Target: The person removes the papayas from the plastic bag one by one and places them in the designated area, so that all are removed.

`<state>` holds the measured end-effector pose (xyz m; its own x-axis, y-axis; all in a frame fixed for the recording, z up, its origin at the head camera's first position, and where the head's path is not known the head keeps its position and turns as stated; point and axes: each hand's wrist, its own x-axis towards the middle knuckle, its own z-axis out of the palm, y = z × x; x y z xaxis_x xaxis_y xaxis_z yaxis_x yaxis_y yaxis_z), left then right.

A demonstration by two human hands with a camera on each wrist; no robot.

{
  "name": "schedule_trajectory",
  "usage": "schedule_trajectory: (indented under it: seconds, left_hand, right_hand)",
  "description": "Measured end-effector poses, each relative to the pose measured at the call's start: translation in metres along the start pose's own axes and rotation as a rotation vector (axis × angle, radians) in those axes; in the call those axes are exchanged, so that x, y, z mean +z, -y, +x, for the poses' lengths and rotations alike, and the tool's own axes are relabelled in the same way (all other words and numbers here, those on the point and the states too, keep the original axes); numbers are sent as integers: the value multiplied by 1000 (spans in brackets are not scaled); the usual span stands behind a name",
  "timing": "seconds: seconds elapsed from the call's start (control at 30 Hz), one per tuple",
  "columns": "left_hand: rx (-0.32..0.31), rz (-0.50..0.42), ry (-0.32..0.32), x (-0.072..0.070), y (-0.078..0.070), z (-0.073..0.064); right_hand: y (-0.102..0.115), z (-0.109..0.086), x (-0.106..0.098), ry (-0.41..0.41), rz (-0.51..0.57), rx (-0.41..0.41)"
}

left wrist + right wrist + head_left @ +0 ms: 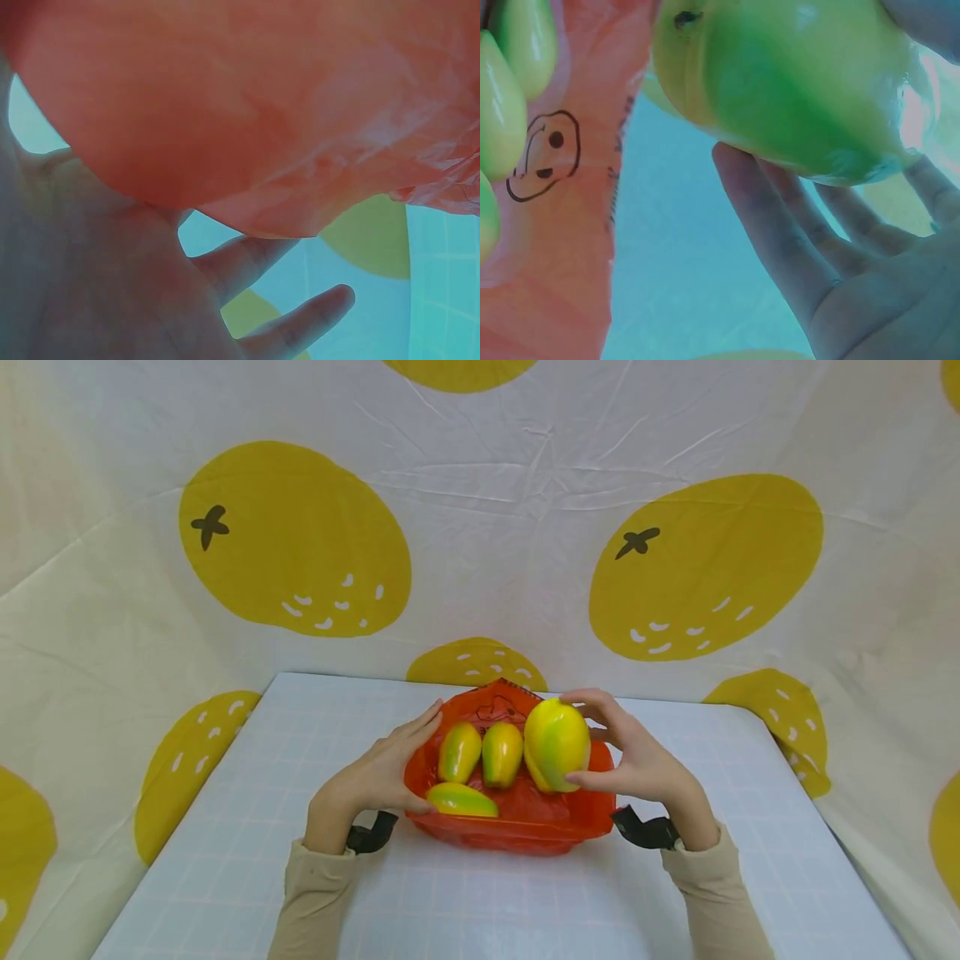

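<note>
A red plastic bag (517, 831) lies spread wide on the table, its front edge folded up. In it are two upright yellow-green mangoes (460, 752) side by side and a third mango (461, 800) lying crosswise at the front left. My right hand (637, 760) holds a larger, glossy mango (558, 739) over the bag's right side, thumb below and fingers behind. My left hand (375, 772) grips the bag's left side, thumb at the front corner and fingers along the outside. In the left wrist view, the red plastic (225, 112) hides part of the fingers.
The table (217, 868) has a pale checked cover and reaches out on both sides of the bag. A white cloth (495, 552) printed with big yellow fruit hangs behind it. Dark straps (647, 829) circle both wrists. A black face drawing (544, 156) marks the bag.
</note>
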<state>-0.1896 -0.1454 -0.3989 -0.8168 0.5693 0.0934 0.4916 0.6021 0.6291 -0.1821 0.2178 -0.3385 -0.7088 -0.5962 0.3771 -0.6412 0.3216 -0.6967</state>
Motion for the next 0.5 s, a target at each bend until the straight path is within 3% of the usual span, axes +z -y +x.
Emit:
schedule_trajectory:
  seconds: [0.3,0.5]
  left_hand:
    - [7,8,-9,0,1,0]
    - [5,27,-16,1,1,0]
  right_hand:
    - [-3,-21,-3,-185,39,-26]
    - [-6,-30,-6,-286,134,-49]
